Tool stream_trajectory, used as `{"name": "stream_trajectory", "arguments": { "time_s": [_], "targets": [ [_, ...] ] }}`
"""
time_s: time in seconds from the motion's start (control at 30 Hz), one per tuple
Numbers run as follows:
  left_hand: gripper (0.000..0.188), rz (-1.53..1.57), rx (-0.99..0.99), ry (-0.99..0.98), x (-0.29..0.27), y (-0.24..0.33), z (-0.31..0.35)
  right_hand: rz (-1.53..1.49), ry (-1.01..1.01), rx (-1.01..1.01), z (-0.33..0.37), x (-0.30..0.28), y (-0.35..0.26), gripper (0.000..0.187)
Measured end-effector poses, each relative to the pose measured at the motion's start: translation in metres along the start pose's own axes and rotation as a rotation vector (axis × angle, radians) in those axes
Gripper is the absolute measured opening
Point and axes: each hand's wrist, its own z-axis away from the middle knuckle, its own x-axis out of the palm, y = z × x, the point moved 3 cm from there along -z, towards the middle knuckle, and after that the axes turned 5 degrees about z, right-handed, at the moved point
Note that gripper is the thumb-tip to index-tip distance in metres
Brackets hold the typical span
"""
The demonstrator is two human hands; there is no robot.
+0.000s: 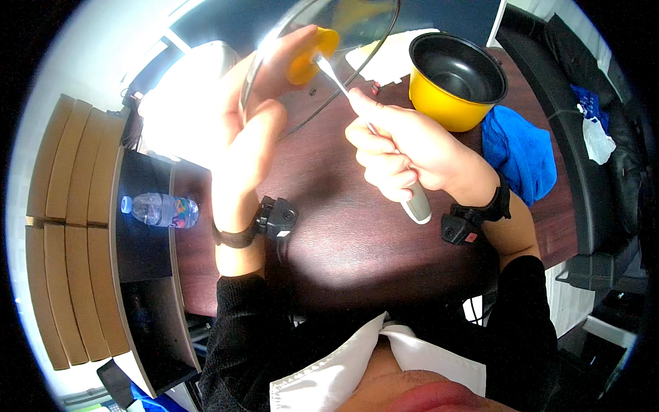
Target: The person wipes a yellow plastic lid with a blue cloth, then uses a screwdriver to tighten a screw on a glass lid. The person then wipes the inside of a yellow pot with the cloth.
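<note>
Collar [439,353] | screwdriver [417,204] through right grip [412,147] | tip at yellow knob [300,69] of lid [357,31]

There are two hands [240,137] [405,147], one lid [353,31], one tool [417,204], one pot [439,106], and one bottle [159,209]

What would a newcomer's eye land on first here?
Probably the clear glass lid with a yellow knob in the left hand at top centre; the grey-handled screwdriver in the right hand points at that knob. Next, the round, black-lined yellow pot at upper right, a crumpled blue cloth beside it.

The table [336,233] bears a pot [439,110] and cloth [519,154]
</note>
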Motion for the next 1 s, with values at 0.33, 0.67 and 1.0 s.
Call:
{"name": "stream_trajectory", "arguments": {
  "time_s": [0.33,0.67,1.0],
  "targets": [
    [0.057,-0.106,0.003,0.043,-0.006,0.006,-0.012,1.583,0.979,-0.701,0.011,-0.011,-0.026,0.044],
    [0.056,-0.018,-0.014,-0.028,-0.001,-0.008,-0.009,1.739,1.025,-0.668,0.017,-0.007,-0.027,0.045],
    [0.056,0.012,-0.034,-0.062,-0.001,-0.009,-0.009,1.807,1.004,-0.575,0.021,-0.009,-0.03,0.034]
  ]
}}
